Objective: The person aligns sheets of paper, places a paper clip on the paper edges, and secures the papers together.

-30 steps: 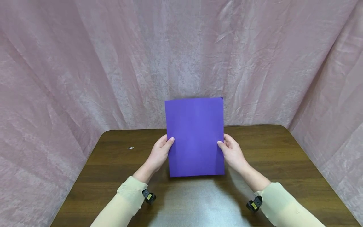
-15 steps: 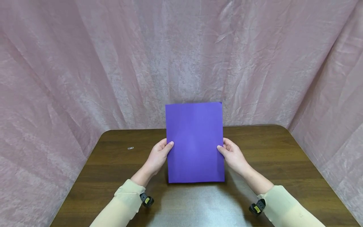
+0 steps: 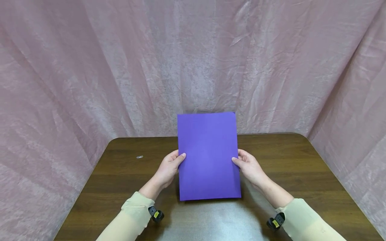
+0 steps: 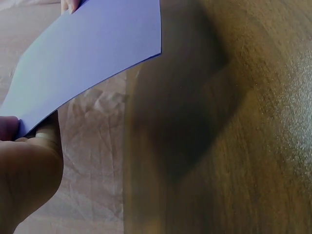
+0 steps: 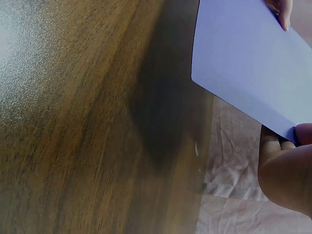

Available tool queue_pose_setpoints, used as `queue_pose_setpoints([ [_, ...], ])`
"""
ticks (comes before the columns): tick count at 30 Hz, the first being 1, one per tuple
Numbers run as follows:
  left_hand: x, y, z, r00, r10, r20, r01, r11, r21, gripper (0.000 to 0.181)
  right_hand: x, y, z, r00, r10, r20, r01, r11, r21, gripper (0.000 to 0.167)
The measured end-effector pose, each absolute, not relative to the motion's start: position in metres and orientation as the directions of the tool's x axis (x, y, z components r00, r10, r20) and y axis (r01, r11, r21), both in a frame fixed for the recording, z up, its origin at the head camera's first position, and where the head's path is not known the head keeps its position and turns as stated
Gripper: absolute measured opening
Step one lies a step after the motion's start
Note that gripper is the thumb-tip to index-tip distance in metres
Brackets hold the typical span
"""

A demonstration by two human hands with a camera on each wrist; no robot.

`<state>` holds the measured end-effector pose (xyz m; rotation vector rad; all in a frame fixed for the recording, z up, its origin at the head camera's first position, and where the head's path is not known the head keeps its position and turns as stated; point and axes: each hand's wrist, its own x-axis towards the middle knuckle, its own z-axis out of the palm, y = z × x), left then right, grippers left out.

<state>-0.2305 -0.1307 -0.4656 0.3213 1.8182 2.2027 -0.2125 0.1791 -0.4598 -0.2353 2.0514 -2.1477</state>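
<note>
A person's left hand [image 3: 167, 168] and right hand [image 3: 249, 168] pinched opposite edges of a purple paper sheet [image 3: 209, 157] between them, above a wood-grain table [image 3: 111, 187]; a paper clip [image 3: 140, 157] lay left of the left hand.

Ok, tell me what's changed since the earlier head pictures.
The purple sheet has moved down the head view, held by the left hand and right hand. Neither let go nor took hold of anything new. The paperclip stayed on the table.
</note>
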Motion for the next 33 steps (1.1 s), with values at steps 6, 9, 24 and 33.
queue_pose_setpoints([
  [6,-0.231,-0.128,-0.471,-0.938,0.347,-0.026,-0.097,-0.189,0.977,0.03,-0.214,0.183,-0.462,-0.968,-0.247,-0.049,0.062,-0.043,-0.997,0.037],
  [9,-0.231,-0.128,-0.473,-0.937,0.348,-0.036,-0.11,-0.195,0.975,0.029,-0.214,0.184,-0.463,-0.963,-0.258,-0.081,0.096,-0.044,-0.994,0.037],
  [24,-0.231,-0.125,-0.489,-0.93,0.346,-0.125,-0.204,-0.202,0.958,0.028,-0.215,0.19,-0.474,-0.938,-0.305,-0.164,0.193,-0.066,-0.979,0.038],
  [33,-0.232,-0.121,-0.501,-0.935,0.31,-0.172,-0.246,-0.218,0.945,0.022,-0.216,0.19,-0.485,-0.936,-0.286,-0.203,0.225,-0.046,-0.973,0.04],
])
